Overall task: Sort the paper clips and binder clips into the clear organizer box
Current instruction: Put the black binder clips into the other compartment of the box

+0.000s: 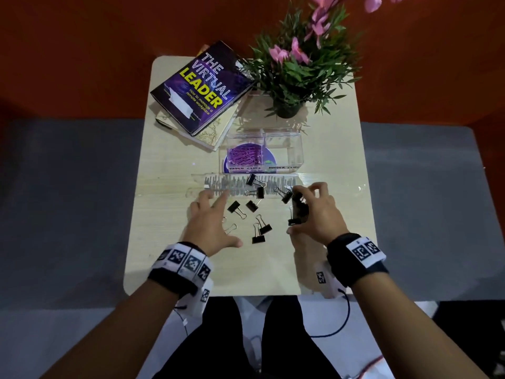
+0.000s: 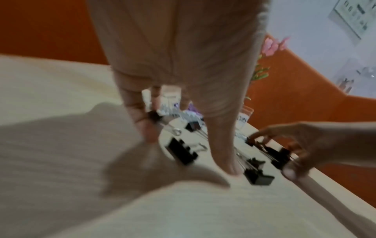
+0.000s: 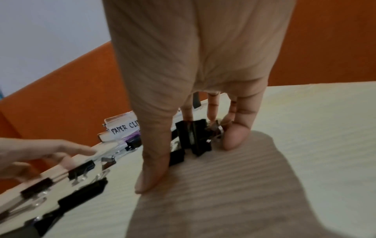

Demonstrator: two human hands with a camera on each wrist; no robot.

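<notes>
A: Where do we stand?
B: Our right hand (image 1: 314,212) has several black binder clips (image 1: 296,207) bunched in its grip; our left hand (image 1: 210,220) hovers spread, grip released, over loose ones on the worktop (image 1: 164,242).

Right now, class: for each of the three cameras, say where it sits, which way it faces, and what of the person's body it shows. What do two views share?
Head: above, facing down at the table; both forearms, left hand, right hand.
Left wrist: along the left hand toward loose binder clips; right hand at the side.
Right wrist: along the right hand gripping binder clips; left fingers at the side.
Shared: head and right wrist both show the organizer box label.
</notes>
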